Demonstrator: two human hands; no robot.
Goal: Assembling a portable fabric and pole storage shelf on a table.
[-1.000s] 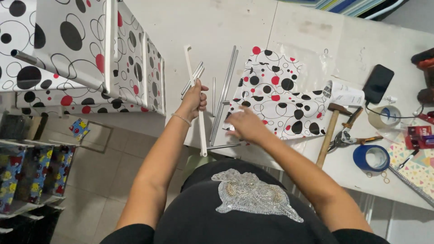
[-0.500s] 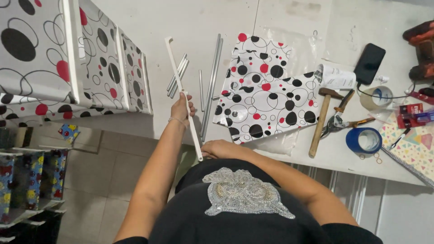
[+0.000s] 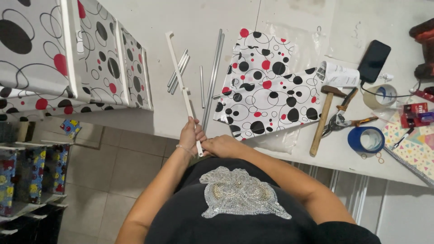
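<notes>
One long white plastic bar (image 3: 183, 90) slants up from the person's waist over the near edge of the white table (image 3: 289, 18). The left hand (image 3: 190, 135) wraps its fingers around the bar's lower part; the right hand (image 3: 221, 145) pinches its bottom end, fingers pressed together. On the table lie roughly seven grey metal rods (image 3: 212, 72), some short, two long. Beside them rests one dotted fabric sheet (image 3: 266, 86), one hammer (image 3: 323, 117), one pair of pliers (image 3: 341, 118), and two tape rolls, a blue one (image 3: 366, 139) and a pale one (image 3: 380, 96). One black phone (image 3: 374, 55) lies farther back. A dotted fabric organiser (image 3: 58, 58) stands at left; what its compartments hold cannot be seen.
</notes>
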